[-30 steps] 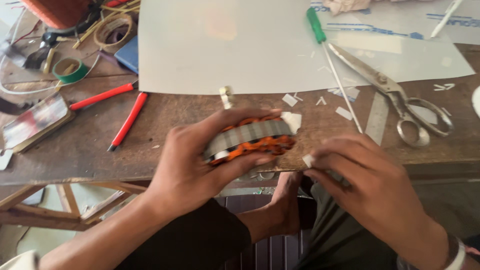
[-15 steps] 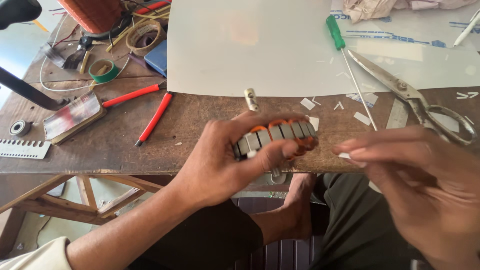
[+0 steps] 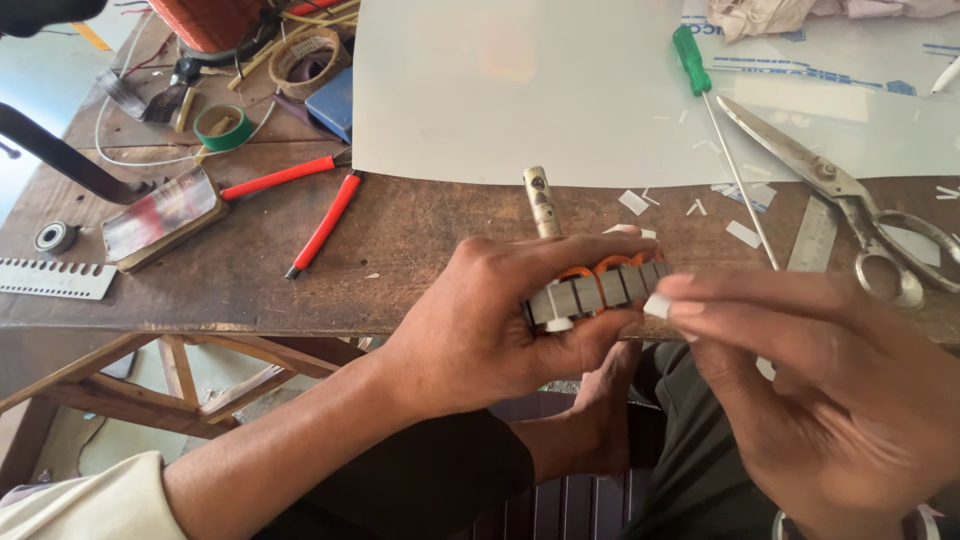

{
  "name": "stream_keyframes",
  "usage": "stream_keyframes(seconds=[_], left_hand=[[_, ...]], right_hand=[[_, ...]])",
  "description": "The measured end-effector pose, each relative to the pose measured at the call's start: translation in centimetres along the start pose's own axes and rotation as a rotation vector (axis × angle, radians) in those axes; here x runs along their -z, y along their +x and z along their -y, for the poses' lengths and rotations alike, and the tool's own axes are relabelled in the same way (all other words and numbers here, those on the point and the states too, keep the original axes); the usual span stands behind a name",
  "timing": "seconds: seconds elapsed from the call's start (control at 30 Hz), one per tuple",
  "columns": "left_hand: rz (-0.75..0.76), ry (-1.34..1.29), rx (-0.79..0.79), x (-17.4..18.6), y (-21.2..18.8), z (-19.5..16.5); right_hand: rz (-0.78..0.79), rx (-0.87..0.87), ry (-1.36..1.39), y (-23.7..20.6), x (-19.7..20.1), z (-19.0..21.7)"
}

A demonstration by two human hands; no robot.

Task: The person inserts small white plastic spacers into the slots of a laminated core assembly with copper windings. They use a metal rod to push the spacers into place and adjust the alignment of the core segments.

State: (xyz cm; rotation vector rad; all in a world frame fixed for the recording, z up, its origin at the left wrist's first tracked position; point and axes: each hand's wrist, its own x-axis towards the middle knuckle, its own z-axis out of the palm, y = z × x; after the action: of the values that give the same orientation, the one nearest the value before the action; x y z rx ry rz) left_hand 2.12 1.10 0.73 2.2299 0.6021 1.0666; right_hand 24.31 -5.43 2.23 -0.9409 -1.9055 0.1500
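Workshop: tool-strewn wooden bench (image 3: 250, 270)

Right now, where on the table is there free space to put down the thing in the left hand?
The big white sheet is bare left of the green screwdriver. The brown table is free between the red-handled pliers and the small metal cylinder. It is crowded at the far left corner around the green tape roll, and at the right by the scissors.
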Motion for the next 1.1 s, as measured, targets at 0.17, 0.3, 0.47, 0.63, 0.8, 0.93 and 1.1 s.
stream_keyframes(seconds=[0.17,0.3,0.47,0.63,0.8,0.93,1.1], left_hand=[[0.034,0.002,-0.016,-0.2,-0.2,0.0],[0.053,-0.020,0.012,-0.2,-0.3,-0.1],[0.033,0.013,-0.029,-0.1,-0.4,-0.3],[0.057,0.012,0.023,-0.2,-0.6,-0.4],[0.063,0.002,0.006,-0.2,-0.9,-0.2],[0.059,0.004,0.019,-0.1,-1.0,-0.2],[0.067,-0.014,0.040,-0.1,-0.9,-0.4]], right_hand=[[0.022,0.016,-0.032,-0.7,0.5,-0.7],[0.112,0.214,-0.052,0.1,1.0,-0.8],[0.258,0.149,-0.134,-0.8,1.7,0.5],[0.232,0.091,-0.127,-1.8,1.4,0.4],[0.221,0.049,-0.121,-1.6,1.2,0.7],[0.203,0.077,-0.137,-1.4,1.1,0.9],[0.193,0.052,-0.118,-1.5,1.0,1.1]])
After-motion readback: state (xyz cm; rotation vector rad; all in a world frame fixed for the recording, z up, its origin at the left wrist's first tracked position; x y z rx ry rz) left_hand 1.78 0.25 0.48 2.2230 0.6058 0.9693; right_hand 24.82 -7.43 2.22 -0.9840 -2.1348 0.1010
